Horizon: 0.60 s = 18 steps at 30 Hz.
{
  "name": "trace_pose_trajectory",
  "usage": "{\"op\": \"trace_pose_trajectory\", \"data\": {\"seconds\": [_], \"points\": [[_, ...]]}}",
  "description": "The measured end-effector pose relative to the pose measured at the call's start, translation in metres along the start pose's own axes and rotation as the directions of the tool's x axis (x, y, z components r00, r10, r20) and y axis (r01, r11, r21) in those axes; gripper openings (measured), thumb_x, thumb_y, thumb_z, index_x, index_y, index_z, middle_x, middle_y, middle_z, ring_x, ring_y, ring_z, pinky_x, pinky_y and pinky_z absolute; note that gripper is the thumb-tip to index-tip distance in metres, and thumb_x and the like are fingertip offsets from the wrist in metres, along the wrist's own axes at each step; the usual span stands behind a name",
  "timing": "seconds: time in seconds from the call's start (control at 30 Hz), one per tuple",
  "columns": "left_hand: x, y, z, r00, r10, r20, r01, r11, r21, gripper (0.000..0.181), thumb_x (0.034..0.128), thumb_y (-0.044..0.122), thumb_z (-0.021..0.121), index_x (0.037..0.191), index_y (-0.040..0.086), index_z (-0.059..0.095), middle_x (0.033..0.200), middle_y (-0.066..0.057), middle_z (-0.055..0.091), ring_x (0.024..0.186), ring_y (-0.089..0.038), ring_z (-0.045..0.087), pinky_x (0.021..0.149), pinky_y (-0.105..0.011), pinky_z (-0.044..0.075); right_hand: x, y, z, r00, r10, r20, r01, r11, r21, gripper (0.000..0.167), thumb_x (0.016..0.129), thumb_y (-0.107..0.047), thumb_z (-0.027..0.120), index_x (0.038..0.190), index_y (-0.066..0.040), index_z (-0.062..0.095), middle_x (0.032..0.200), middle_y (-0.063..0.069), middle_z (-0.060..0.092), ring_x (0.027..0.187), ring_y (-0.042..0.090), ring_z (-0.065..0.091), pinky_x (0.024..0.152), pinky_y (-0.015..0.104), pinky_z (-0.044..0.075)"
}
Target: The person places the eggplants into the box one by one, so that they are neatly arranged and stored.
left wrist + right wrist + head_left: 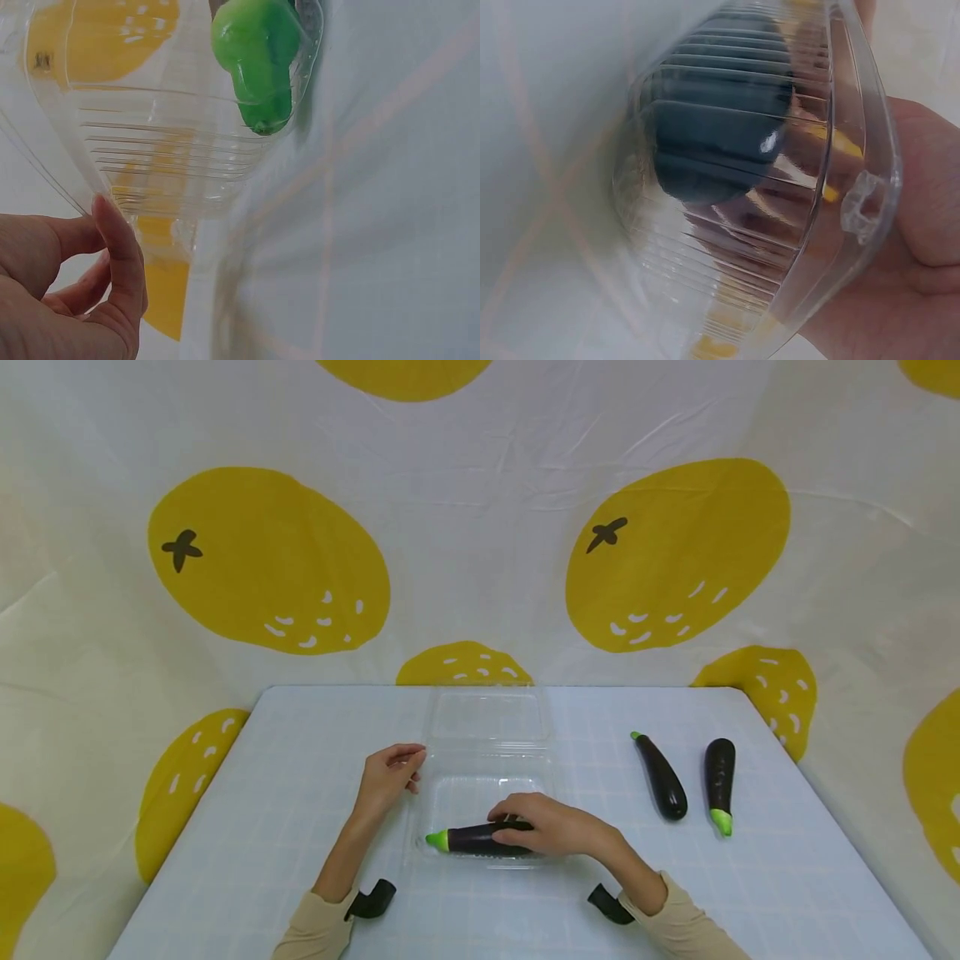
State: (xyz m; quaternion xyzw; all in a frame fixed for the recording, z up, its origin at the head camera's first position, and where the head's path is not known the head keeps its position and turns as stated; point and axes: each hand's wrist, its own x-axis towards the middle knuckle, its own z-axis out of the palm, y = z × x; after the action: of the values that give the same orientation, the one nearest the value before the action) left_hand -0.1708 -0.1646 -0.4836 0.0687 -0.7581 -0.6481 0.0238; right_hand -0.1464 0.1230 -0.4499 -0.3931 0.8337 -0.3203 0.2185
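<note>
A clear plastic container [487, 789] stands with its lid [491, 718] folded back. Inside its near side lies an eggplant [472, 840], green tip [259, 64] to the left, seen as a dark rounded end [720, 112] through the ridged wall in the right wrist view. My right hand [551, 827] grips that eggplant around its right part. At the container's left edge my left hand [390, 781] pinches the rim [94, 206] between thumb and finger.
Two more eggplants lie at the right of the table, one slanted [662, 778] and one nearly upright in view [720, 781], green end toward me. A patterned curtain [480, 527] hangs behind the table [300, 727].
</note>
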Motion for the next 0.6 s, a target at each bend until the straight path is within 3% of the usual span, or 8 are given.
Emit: {"op": "trace_pose_trajectory", "data": {"seconds": [0.23, 0.6], "points": [[0.000, 0.000, 0.000, 1.000, -0.007, -0.002, 0.007, 1.000, 0.002, 0.023, 0.0982, 0.011, 0.071, 0.114, -0.005, 0.071, 0.088, -0.025, 0.066, 0.057, -0.014, 0.057, 0.054, -0.022, 0.053, -0.001, 0.000, -0.001, 1.000, -0.019, -0.012, 0.019, 1.000, 0.008, 0.039, 0.107, -0.029, 0.059, 0.131, 0.001, 0.064, 0.123, 0.009, 0.068, 0.112, 0.017, 0.064, 0.096, 0.034, 0.054], [0.001, 0.001, 0.000, 1.000, -0.022, -0.004, 0.022, 1.000, 0.005, 0.023, 0.0984, 0.011, 0.071, 0.115, -0.006, 0.071, 0.091, -0.024, 0.067, 0.059, -0.014, 0.057, 0.054, -0.021, 0.053, -0.012, 0.001, -0.011, 0.996, 0.018, -0.090, -0.021, 0.999, -0.025, 0.040, 0.106, -0.030, 0.060, 0.133, 0.000, 0.062, 0.129, 0.011, 0.066, 0.117, 0.026, 0.061, 0.101, 0.045, 0.051]]}}
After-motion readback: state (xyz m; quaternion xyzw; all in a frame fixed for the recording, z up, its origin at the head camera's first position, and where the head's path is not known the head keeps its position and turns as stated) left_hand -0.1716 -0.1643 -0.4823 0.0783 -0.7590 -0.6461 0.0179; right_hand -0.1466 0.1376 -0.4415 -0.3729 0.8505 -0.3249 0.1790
